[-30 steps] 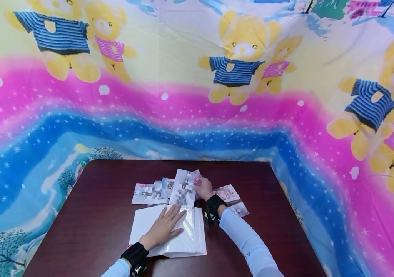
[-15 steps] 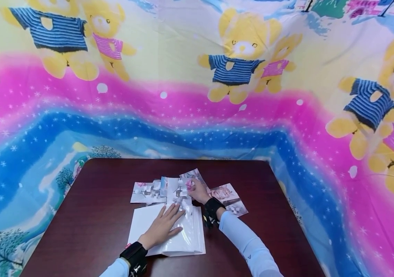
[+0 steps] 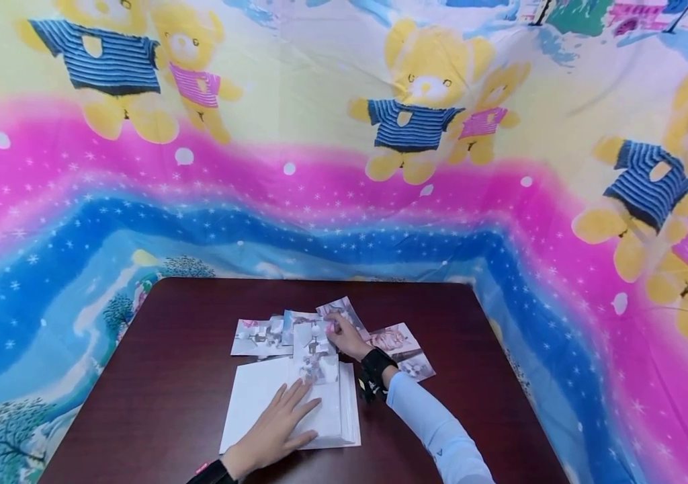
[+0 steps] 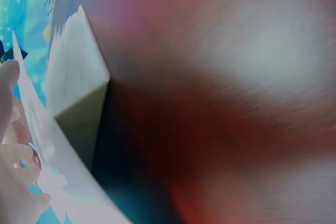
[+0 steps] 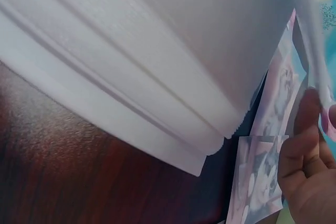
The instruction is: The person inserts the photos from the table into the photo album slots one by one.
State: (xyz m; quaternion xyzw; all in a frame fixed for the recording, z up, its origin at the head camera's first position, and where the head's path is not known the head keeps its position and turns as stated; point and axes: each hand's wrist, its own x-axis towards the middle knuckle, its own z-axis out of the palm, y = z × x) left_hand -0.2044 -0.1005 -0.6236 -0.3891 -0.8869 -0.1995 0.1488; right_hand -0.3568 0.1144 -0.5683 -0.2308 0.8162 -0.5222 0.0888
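A white photo album [image 3: 250, 390] lies open on the table, its pages backed with shiny clear film. My left hand [image 3: 274, 425] rests on the page with fingers spread and straight. Between thumb and fingers, my right hand [image 3: 349, 337] pinches the upper right edge of a photo [image 3: 309, 343]. The photo's lower part overlaps the album page and looks paler there, as if under the film. In the right wrist view the album's stacked page edges [image 5: 131, 72] fill the left, with my right hand [image 5: 307, 174] at the lower right. The left wrist view is partly blurred.
Loose photos [image 3: 256, 338] lie behind the album on the left. Another photo [image 3: 344, 310] sits behind my right hand, and more photos [image 3: 395, 338] lie right of it. The dark wooden table [image 3: 162, 376] meets a curtain printed with bears [image 3: 419, 128].
The photo in my right hand has moved down toward me, further over the album page. My left hand has slid a little toward me along the page.
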